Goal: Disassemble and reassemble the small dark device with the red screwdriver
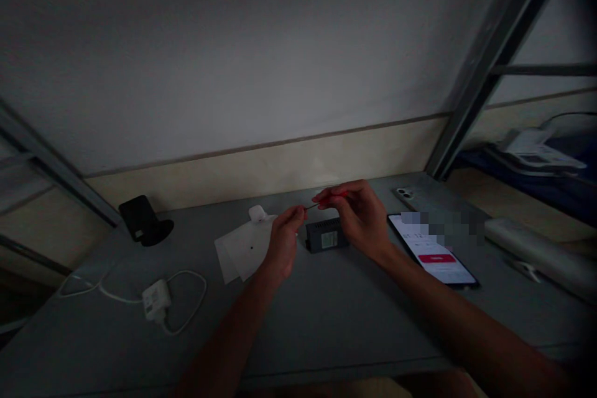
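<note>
My right hand is closed around a small red-handled screwdriver whose thin shaft points left. My left hand pinches its fingertips together right at the tip of that shaft; what it pinches is too small to make out. Both hands hover just above a small dark box with a label lying on the grey table. A white sheet of paper with a tiny dark speck lies left of the box, under my left hand.
A phone with a lit screen lies right of the box, a second phone behind it. A white charger with cable sits at the left, a black stand behind it. A metal frame post rises at the right.
</note>
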{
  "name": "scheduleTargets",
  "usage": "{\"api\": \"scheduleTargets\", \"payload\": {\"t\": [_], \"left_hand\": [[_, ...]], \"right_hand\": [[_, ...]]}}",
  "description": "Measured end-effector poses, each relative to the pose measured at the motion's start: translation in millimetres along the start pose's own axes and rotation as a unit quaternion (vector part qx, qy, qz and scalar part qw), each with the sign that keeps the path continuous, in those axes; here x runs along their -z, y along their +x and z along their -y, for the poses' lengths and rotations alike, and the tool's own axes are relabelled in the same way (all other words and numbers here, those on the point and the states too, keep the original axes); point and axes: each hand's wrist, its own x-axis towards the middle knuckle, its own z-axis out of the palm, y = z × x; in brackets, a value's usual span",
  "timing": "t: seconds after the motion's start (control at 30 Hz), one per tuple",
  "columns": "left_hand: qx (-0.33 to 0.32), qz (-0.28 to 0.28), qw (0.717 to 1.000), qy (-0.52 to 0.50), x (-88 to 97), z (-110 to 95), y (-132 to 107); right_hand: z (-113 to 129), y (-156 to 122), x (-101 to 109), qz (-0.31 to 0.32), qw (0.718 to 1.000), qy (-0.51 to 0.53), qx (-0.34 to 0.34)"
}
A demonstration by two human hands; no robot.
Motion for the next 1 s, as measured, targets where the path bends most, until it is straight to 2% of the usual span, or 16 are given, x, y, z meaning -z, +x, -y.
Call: {"api": "scheduleTargets", "payload": {"t": [0.23,0.43,0.57,0.67,0.83,1.0], "left_hand": [[-0.032,0.015,0.999,0.009,-3.1,-4,-3],[-0.081,0.027,0.987,0.137,-6.4,-9,-6],[-0.122,0.031,0.963,0.237,-2.3,-12,-5],[-0.169,0.042,0.933,0.316,3.6,-17,-3],[-0.21,0.112,0.889,0.391,12.9,-26,0],[-0.203,0.136,0.886,0.395,23.0,-22,6]], "right_hand": [[0,1,0,0.004,1.0,-0.029,0.004],[1,4,3,-0.001,0.998,-0.062,0.021],[0,5,5,0.001,0.998,-0.065,0.001],[0,6,5,0.012,0.998,-0.062,-0.003],[-3,8,7,0.047,0.996,-0.064,-0.031],[-9,5,6,0.08,0.993,-0.066,-0.058]]}}
